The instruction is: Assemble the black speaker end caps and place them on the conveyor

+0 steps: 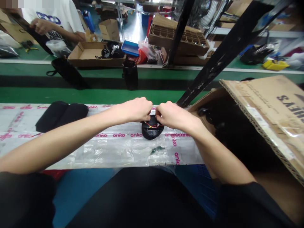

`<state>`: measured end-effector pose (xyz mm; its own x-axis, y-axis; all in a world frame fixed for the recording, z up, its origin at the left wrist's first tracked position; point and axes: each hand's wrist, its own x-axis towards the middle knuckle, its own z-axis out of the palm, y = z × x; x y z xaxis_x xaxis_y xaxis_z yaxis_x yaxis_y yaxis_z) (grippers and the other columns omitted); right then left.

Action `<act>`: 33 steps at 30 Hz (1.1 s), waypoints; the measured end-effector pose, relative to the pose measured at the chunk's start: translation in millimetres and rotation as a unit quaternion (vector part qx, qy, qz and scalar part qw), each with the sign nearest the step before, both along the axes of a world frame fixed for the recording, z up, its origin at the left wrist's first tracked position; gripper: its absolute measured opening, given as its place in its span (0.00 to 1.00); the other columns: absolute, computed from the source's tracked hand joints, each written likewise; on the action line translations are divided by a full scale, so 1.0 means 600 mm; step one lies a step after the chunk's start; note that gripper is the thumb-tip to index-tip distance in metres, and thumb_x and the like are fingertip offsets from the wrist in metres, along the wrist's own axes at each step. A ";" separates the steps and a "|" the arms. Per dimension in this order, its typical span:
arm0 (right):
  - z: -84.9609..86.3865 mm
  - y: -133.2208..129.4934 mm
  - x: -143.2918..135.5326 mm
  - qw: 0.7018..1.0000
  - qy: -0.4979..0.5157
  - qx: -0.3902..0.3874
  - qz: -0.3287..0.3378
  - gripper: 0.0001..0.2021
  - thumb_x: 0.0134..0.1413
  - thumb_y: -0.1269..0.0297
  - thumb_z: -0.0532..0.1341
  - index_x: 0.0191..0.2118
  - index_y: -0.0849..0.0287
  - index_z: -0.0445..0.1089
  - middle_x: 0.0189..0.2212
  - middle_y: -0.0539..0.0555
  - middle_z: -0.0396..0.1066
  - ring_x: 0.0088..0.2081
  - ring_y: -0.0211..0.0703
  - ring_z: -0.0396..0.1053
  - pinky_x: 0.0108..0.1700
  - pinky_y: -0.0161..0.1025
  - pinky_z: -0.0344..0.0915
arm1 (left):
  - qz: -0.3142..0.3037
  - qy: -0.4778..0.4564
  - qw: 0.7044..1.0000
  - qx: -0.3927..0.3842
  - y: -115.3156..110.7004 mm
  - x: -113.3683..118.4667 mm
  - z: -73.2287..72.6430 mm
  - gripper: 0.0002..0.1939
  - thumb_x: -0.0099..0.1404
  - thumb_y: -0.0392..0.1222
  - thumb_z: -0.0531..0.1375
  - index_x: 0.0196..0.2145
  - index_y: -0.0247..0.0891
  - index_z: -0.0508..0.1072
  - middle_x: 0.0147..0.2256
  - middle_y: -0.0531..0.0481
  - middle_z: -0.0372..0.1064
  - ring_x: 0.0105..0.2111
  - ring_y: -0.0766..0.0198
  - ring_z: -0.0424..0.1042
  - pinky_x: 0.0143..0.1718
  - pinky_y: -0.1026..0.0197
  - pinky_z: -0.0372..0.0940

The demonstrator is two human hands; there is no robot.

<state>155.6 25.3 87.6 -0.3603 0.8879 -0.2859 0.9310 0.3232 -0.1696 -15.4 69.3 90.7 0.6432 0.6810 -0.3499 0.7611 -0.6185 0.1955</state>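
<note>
Black rounded casing [152, 132], glossy rim, red wires [155, 127] inside

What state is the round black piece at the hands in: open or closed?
Open: the round black piece has its inside uncovered, with red wires showing there.

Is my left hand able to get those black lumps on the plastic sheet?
Probably yes. The black lumps lie beside your left forearm, and nothing seems to stand in between. But your left hand is at the round piece, so it would need to let go and pull back first.
</note>
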 end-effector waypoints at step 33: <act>-0.255 -0.032 0.291 0.779 0.276 0.194 -0.529 0.15 0.65 0.56 0.62 0.49 0.63 0.75 0.29 0.60 0.81 0.23 0.49 0.75 0.31 0.43 0.70 | 0.025 -0.317 0.930 0.185 -0.102 -0.075 -0.104 0.15 0.64 0.52 0.74 0.40 0.42 0.79 0.38 0.48 0.69 0.40 0.54 0.71 0.42 0.52 0.67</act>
<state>330.0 6.0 -65.5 0.6589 0.7520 0.0177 0.5315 -0.4488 -0.7184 -60.5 8.3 28.3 0.6051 0.7131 0.3540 0.5943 -0.7004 0.3952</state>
